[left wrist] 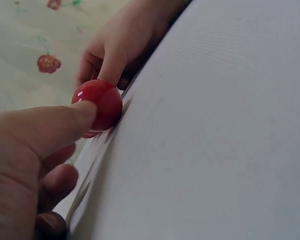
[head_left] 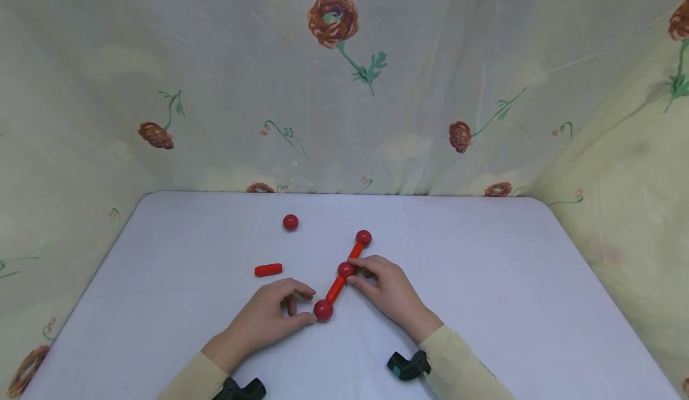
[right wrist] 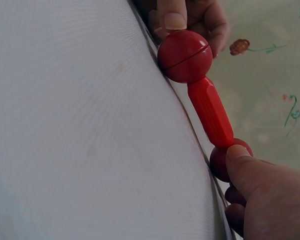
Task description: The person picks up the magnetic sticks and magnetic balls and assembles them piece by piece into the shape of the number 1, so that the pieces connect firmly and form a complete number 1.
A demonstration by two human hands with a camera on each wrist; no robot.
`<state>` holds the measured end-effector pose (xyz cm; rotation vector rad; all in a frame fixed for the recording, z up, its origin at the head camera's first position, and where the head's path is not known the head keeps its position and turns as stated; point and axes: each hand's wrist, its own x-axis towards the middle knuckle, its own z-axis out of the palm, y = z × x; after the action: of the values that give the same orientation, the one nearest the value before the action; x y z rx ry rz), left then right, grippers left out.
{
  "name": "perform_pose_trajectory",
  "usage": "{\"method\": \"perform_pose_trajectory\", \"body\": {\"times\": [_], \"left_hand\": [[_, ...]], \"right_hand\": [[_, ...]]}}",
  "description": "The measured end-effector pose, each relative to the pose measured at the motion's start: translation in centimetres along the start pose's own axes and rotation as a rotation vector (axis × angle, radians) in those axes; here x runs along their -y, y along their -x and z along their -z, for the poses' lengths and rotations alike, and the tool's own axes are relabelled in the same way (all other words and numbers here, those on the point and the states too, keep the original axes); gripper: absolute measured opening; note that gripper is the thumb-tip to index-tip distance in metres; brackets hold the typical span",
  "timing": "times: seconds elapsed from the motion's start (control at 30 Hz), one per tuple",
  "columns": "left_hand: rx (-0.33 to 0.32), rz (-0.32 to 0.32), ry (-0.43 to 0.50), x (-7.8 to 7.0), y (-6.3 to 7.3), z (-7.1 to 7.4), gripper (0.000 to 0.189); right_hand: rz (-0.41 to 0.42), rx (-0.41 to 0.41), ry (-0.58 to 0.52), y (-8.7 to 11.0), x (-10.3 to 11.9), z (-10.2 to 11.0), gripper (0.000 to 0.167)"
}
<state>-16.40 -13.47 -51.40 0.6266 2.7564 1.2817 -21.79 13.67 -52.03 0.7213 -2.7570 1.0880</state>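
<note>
On the table lies a straight chain of red balls and red rods, running away from me and to the right. My right hand (head_left: 395, 292) pinches the middle ball (head_left: 345, 269) between thumb and index finger. Beside the near end ball (head_left: 323, 310) is my left hand (head_left: 271, 310), its thumb tip against the ball and its index fingertip a little apart from it. A faceted rod (right wrist: 211, 112) joins these two balls in the right wrist view. Beyond the right hand, another rod (head_left: 356, 250) leads to the far end ball (head_left: 363, 238).
A loose red rod (head_left: 268, 269) lies left of the chain, and a loose red ball (head_left: 290, 222) sits farther back. The white table (head_left: 511, 280) is bordered by a flowered cloth (head_left: 409, 89) at its back and sides.
</note>
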Motion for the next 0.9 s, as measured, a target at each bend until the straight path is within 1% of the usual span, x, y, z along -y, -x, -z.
{"method": "perform_pose_trajectory", "body": {"times": [0.1,0.17,0.23,0.37,0.43,0.47,0.5,0.57,0.67,0.7,0.77,0.9], "left_hand": [[-0.063,0.019,0.007,-0.1,0.0,0.1,0.036],[-0.122,0.012,-0.012,0.0,-0.1,0.1,0.035],[-0.198,-0.008,-0.049,0.2,-0.2,0.3,0.032],[-0.373,-0.068,-0.120,0.8,-0.5,1.1,0.029],[-0.432,-0.069,-0.145,1.3,-0.6,1.6,0.028],[-0.450,-0.055,-0.153,1.5,-0.6,1.8,0.029],[-0.457,-0.028,-0.164,1.8,-0.6,2.0,0.031],[-0.449,0.047,-0.181,2.3,-0.6,2.4,0.038],[-0.410,0.176,-0.236,2.8,-0.7,2.7,0.054],[-0.397,0.205,-0.253,2.9,-0.7,2.7,0.058],[-0.379,0.244,-0.282,3.1,-0.7,2.8,0.062],[-0.372,0.261,-0.301,3.3,-0.7,2.9,0.060]], "right_hand": [[-0.009,0.003,-0.006,0.0,0.0,0.0,0.041],[-0.014,0.005,-0.007,-0.1,-0.1,0.0,0.041],[-0.018,0.005,-0.010,-0.1,-0.1,-0.1,0.041],[-0.025,0.001,-0.018,-0.1,-0.2,0.0,0.039],[-0.028,0.000,-0.023,-0.1,-0.2,0.0,0.039],[-0.030,0.000,-0.025,-0.1,-0.2,0.1,0.038],[-0.032,0.002,-0.026,-0.1,-0.2,0.1,0.038],[-0.034,0.004,-0.026,-0.1,-0.2,0.1,0.038],[-0.036,0.005,-0.026,-0.1,-0.1,0.1,0.038],[-0.036,0.005,-0.026,-0.1,-0.1,0.1,0.038],[-0.036,0.004,-0.027,-0.1,-0.1,0.1,0.038],[-0.033,0.005,-0.027,-0.2,-0.1,0.1,0.038]]}}
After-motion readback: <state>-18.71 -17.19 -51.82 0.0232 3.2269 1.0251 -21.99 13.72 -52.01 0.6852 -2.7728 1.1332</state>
